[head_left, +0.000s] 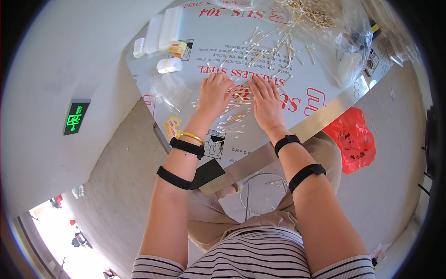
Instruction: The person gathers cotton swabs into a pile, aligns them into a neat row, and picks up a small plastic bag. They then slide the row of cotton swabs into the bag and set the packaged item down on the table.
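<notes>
Cotton swabs [235,116] with wooden sticks lie loosely in rows on the film-covered steel table, between and below my hands. My left hand [215,96] is closed, its fingers curled and pinched around several cotton swabs whose tips poke out near the fingertips. Close beside it, my right hand [268,103] lies palm down with its fingers stretched out, touching swab sticks by its fingertips. Beyond both hands, more loose swabs [281,44] are scattered toward the far side. What lies under the palms is hidden.
A clear bag of swabs [320,18] fills the far right. White cylindrical packs [162,30] and a small white roll [169,65] stand far left, near clear plastic bags [169,90] and yellow labels [172,125]. A red plastic bag [355,142] hangs beyond the table's right edge.
</notes>
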The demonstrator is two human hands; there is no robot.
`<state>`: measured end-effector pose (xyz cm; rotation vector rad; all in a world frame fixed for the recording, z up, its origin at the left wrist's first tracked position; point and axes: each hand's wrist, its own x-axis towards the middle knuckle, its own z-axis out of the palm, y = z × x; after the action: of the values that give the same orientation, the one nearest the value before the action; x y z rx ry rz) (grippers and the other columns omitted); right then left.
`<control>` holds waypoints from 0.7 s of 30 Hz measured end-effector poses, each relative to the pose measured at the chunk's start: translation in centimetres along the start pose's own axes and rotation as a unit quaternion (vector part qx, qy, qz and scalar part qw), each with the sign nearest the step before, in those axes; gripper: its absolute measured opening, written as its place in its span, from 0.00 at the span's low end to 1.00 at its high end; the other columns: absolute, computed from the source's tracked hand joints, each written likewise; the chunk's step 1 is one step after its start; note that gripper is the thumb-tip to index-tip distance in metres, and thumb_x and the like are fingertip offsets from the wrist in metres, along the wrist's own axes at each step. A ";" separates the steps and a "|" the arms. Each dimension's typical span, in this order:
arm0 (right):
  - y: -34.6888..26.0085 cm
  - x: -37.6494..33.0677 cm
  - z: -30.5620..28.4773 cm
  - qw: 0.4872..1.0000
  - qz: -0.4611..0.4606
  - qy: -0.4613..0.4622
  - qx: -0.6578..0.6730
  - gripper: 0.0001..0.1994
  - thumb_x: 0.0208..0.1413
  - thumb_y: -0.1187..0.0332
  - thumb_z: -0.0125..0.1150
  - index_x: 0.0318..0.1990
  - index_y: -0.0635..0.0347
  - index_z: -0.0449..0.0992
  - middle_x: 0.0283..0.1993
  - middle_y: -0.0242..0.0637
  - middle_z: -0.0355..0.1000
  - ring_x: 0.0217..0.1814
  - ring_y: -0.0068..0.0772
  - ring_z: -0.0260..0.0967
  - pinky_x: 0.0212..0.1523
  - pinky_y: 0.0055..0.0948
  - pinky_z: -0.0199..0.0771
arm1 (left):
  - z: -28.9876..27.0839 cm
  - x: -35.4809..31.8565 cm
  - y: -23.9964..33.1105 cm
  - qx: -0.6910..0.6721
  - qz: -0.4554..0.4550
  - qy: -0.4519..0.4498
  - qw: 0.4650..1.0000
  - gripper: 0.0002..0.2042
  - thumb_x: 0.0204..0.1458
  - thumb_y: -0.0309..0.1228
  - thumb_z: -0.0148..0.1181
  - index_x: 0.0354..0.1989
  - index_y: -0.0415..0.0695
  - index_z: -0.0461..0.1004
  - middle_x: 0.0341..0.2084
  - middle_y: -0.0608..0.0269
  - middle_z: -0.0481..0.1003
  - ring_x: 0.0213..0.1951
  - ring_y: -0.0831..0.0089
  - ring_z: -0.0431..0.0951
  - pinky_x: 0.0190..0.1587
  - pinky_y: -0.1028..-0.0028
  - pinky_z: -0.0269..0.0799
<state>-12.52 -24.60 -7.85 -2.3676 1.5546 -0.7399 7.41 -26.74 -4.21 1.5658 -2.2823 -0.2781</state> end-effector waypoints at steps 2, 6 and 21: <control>0.0 0.0 0.0 1.000 0.003 -0.003 -0.003 0.25 0.61 0.73 0.52 0.67 0.53 0.64 0.70 0.35 0.61 0.73 0.37 0.55 0.76 0.46 0.49 | 0.1 0.2 -0.3 -0.013 0.003 0.000 1.000 0.06 0.47 0.27 0.66 0.34 0.50 0.79 0.40 0.69 0.74 0.48 0.66 0.72 0.54 0.63 0.64; 0.0 0.0 0.1 1.000 -0.001 -0.002 -0.014 0.26 0.59 0.71 0.55 0.67 0.54 0.64 0.70 0.34 0.60 0.74 0.34 0.54 0.77 0.44 0.46 | 0.1 0.2 -1.0 -0.026 0.013 0.020 0.999 0.04 0.47 0.29 0.67 0.31 0.50 0.77 0.36 0.70 0.75 0.44 0.65 0.74 0.52 0.64 0.64; 0.0 0.0 0.1 1.000 -0.001 -0.004 -0.005 0.26 0.60 0.73 0.53 0.67 0.55 0.64 0.69 0.35 0.61 0.74 0.35 0.54 0.77 0.45 0.46 | 2.8 -4.5 0.8 0.137 -0.074 0.015 0.988 0.33 0.63 0.51 0.48 0.72 0.47 0.55 0.73 0.54 0.50 0.74 0.57 0.49 0.74 0.47 0.35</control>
<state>-12.43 -24.63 -7.88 -2.3762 1.5561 -0.7230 7.06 -22.42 -7.33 1.8648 -2.2593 0.0252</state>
